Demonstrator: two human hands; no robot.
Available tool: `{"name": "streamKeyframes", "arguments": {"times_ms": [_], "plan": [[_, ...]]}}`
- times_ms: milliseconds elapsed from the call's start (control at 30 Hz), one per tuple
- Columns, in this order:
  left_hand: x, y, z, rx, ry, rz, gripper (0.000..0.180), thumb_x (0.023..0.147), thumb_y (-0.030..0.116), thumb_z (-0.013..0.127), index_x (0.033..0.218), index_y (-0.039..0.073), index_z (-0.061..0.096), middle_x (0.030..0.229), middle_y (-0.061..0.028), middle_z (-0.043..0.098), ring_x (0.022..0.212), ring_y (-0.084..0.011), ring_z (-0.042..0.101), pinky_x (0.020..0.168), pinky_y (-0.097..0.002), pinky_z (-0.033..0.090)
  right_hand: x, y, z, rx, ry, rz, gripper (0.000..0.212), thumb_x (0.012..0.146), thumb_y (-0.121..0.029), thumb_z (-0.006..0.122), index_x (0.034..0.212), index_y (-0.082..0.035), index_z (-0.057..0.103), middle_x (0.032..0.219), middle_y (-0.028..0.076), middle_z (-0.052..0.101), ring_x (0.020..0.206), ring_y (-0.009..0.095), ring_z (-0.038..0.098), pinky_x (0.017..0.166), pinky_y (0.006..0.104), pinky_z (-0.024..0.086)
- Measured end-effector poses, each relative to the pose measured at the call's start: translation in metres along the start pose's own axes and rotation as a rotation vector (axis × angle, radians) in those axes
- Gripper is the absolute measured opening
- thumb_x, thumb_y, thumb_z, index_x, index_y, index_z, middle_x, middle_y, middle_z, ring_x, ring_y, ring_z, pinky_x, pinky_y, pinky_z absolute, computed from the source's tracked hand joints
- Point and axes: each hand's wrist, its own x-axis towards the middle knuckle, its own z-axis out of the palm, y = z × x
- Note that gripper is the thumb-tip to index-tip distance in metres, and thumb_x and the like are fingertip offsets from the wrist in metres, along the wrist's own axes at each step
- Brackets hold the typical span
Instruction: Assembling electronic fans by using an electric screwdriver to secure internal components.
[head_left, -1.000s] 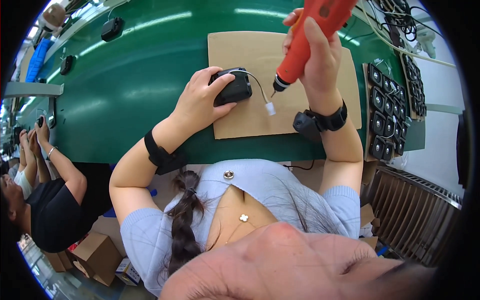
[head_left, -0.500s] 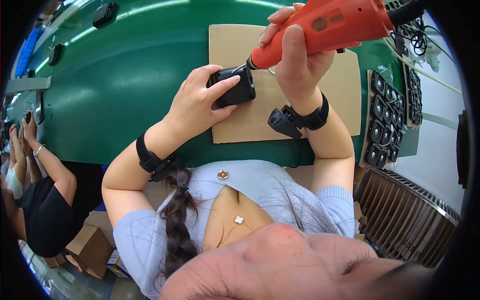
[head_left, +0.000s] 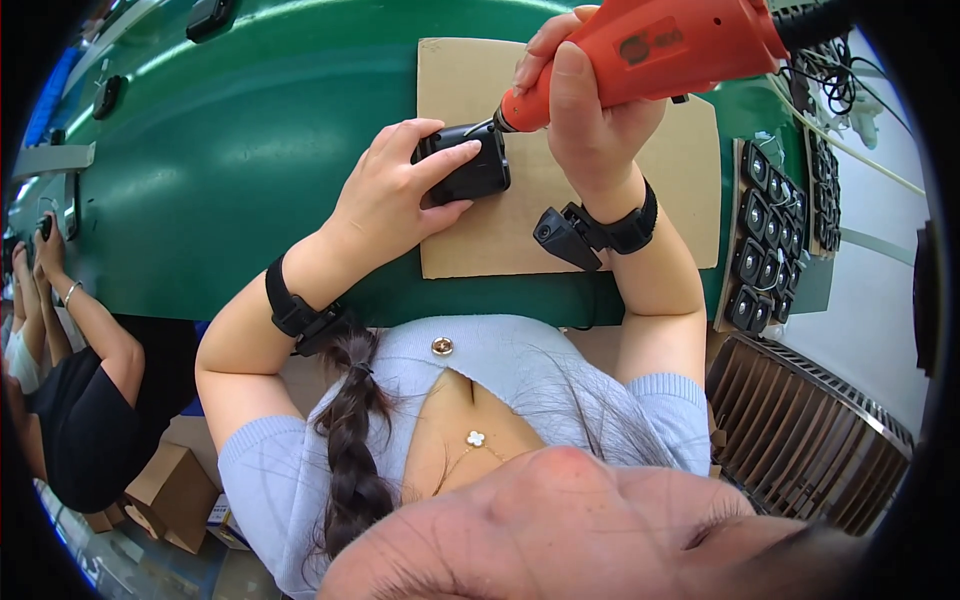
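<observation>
My right hand is wrapped round a red electric screwdriver, which is tilted so that its thin bit points down and left. The bit's tip meets the upper edge of a black plastic case, near its right corner. With fingers and thumb spread over its left side, my left hand grips that case against a sheet of brown cardboard. Whether a screw sits under the bit is too small to tell.
The cardboard lies on a green table. To the right stands a board of several black square units with round centres. A dark cable runs from the screwdriver's back end. Another person's arm rests at the far left; a slatted metal rack stands lower right.
Both hands keep their grips, and the bit stays at the case's upper edge. The view has shifted very slightly, so the table and cardboard appear a little higher.
</observation>
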Motion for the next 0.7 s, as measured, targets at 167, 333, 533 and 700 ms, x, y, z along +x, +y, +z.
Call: {"name": "streamKeyframes", "arguments": {"times_ms": [167, 333, 533, 700], "plan": [[-0.002, -0.002, 0.002, 0.010, 0.007, -0.002, 0.058, 0.067, 0.020, 0.082, 0.122, 0.019, 0.063, 0.120, -0.0149, 0.054, 0.107, -0.0337, 0.054, 0.091, -0.0414, 0.049, -0.012, -0.045, 0.018, -0.140, 0.293, 0.508, 0.040, 0.086, -0.008, 0.064, 0.118, -0.004, 0.039, 0.084, 0.008, 0.058, 0.060, 0.011, 0.059, 0.055, 0.0231, 0.052], [0.000, -0.001, 0.004, 0.007, 0.011, 0.013, 0.058, 0.066, 0.021, 0.082, 0.121, 0.019, 0.064, 0.118, -0.0143, 0.054, 0.105, -0.0328, 0.055, 0.090, -0.0410, 0.049, -0.012, -0.048, 0.014, -0.220, 0.174, 0.446, 0.041, 0.087, -0.008, 0.064, 0.119, -0.005, 0.038, 0.083, 0.008, 0.058, 0.059, 0.011, 0.059, 0.054, 0.0234, 0.051], [-0.003, 0.001, 0.007, 0.012, 0.008, 0.000, 0.056, 0.066, 0.022, 0.082, 0.119, 0.019, 0.065, 0.116, -0.0131, 0.055, 0.102, -0.0315, 0.055, 0.088, -0.0400, 0.050, -0.016, -0.060, -0.005, -0.256, 0.213, 0.380, 0.036, 0.093, -0.024, 0.059, 0.119, -0.004, 0.045, 0.094, 0.011, 0.060, 0.063, 0.015, 0.058, 0.056, 0.0293, 0.050], [-0.001, -0.003, 0.004, 0.009, 0.029, 0.013, 0.055, 0.066, 0.021, 0.083, 0.118, 0.019, 0.065, 0.115, -0.0124, 0.055, 0.102, -0.0310, 0.055, 0.088, -0.0397, 0.050, -0.016, -0.095, 0.003, -0.252, 0.101, 0.383, 0.038, 0.096, -0.030, 0.056, 0.124, -0.006, 0.046, 0.102, 0.014, 0.061, 0.067, 0.017, 0.058, 0.058, 0.0339, 0.049]]}}
